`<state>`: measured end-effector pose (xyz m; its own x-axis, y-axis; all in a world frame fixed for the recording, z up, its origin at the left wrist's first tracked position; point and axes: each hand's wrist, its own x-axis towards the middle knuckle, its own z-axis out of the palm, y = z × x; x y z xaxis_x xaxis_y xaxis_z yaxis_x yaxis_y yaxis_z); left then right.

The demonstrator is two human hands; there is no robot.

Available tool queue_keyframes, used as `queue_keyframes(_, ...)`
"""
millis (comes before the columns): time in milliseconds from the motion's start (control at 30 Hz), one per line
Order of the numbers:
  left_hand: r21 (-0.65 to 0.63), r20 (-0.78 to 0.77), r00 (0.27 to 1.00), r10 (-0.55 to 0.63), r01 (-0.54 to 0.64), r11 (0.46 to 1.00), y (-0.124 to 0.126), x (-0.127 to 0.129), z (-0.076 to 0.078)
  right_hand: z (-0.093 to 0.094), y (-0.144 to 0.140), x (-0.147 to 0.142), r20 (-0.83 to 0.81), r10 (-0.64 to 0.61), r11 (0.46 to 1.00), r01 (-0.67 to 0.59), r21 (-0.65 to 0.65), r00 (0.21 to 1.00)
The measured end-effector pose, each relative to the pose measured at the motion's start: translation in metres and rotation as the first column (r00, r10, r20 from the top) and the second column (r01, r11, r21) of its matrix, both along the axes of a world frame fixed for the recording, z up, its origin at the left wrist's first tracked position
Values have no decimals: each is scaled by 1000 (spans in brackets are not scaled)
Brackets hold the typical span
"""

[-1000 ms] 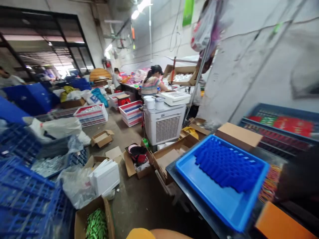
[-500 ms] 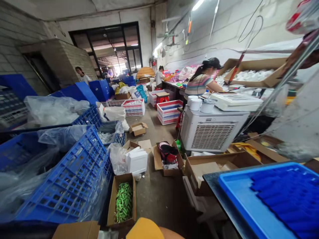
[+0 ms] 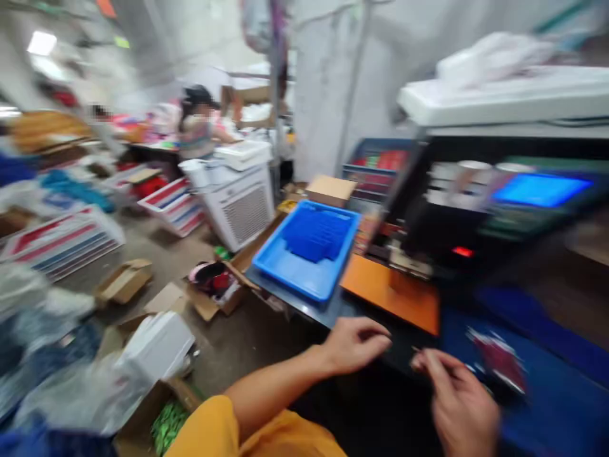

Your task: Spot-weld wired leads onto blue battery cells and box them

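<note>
My left hand (image 3: 356, 346) is over the front edge of the dark worktable (image 3: 307, 308), with thumb and fingers apart and nothing seen between them. To its right, my right hand (image 3: 459, 397) has its thumb and fingertips pinched together; whatever they hold is too small and blurred to name. Beyond my left hand lies an orange plate (image 3: 390, 292) in front of a dark machine with a lit blue screen (image 3: 542, 189). A light blue tray (image 3: 304, 285) on the table carries dark blue pieces (image 3: 316, 235). A dark red packet (image 3: 499, 358) sits right of my right hand.
A small cardboard box (image 3: 330, 190) stands behind the tray. On the floor at left are a box of green pieces (image 3: 169, 422), a white foam block (image 3: 157, 352), and plastic bags. Past the air cooler (image 3: 245, 216), a co-worker in a cap (image 3: 197, 136) sits at another table.
My view has swung right and down from the aisle to the worktable. Both my hands, unseen before, are now in the picture, and the machine has come into view.
</note>
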<state>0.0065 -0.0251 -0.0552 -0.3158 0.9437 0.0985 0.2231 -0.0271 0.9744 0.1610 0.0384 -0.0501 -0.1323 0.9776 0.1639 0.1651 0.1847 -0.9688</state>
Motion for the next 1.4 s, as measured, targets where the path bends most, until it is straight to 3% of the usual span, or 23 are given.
queue_keyframes(67, 65, -67, 997, -50, 54, 996, 0, 1, -1, -9, -10, 34, -48, -95, 993, 92, -72, 994)
queue_keyframes(133, 154, -151, 985, -82, 105, 982, 0, -2, -3, -17, -15, 50, -105, -155, 984, 144, -104, 982)
queue_keyframes(233, 265, -332, 943, -1, 94, 960, 5, -24, 1, -25, -18, 62, -154, -201, 975, 182, -130, 967)
queue_keyframes(333, 233, -524, 823, 219, -109, 966, 25, -72, 12, -28, -19, 70, -181, -202, 974, 177, -144, 962)
queue_keyframes(400, 97, -695, 671, 258, -268, 959, 42, -107, 22, -29, -19, 73, -188, -201, 974, 175, -146, 961)
queue_keyframes(467, -59, -843, 516, 152, -370, 927, 58, -134, 30, -31, -19, 74, -189, -202, 972, 174, -155, 961)
queue_keyframes(533, -185, -913, 408, -9, -394, 900, 69, -147, 32, -33, -20, 72, -195, -198, 971, 164, -176, 961)
queue_keyframes(600, -261, -932, 338, -128, -384, 886, 76, -149, 30, -35, -21, 68, -205, -189, 969, 149, -197, 960)
queue_keyframes(700, -290, -943, 273, -190, -395, 872, 79, -143, 24, -38, -25, 62, -203, -175, 967, 129, -220, 963)
queue_keyframes(833, -260, -956, 245, -164, -440, 860, 77, -138, 20, -38, -27, 58, -183, -158, 963, 110, -246, 970)
queue_keyframes(1233, -202, -965, 254, -73, -530, 823, 71, -137, 23, -32, -30, 55, -177, -161, 961, 114, -253, 971)
queue_keyframes(1333, -166, -952, 307, -11, -485, 859, 65, -140, 23, -31, -31, 56, -192, -164, 964, 116, -239, 968)
queue_keyframes(1400, -103, -914, 398, 84, -426, 899, 61, -142, 25, -29, -31, 57, -195, -164, 967, 119, -227, 967)
